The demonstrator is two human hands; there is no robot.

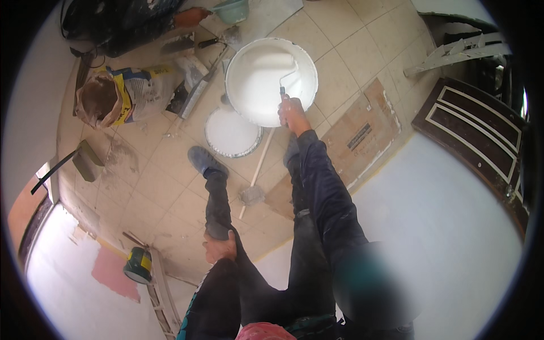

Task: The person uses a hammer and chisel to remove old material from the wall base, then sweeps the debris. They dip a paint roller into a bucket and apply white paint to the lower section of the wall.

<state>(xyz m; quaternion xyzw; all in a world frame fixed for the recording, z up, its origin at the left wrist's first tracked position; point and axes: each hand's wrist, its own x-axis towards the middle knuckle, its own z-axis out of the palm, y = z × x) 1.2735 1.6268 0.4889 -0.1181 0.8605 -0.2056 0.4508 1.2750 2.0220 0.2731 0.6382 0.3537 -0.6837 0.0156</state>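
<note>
My right hand is closed on the handle of a paint roller over a large white bucket. The roller's white sleeve lies in white paint in the bucket. My left hand holds no tool and rests on my left leg near the knee, its fingers around the dark trouser cloth. Beside the bucket, a round white lid lies on the tiles. A pale stick with a grey, dirty head lies between my feet.
An opened paper sack lies at the left, near trowels and a pale green basin. Flattened cardboard covers tiles at the right, by a dark panelled door. A green can is beside a ladder. Another ladder stands upper right.
</note>
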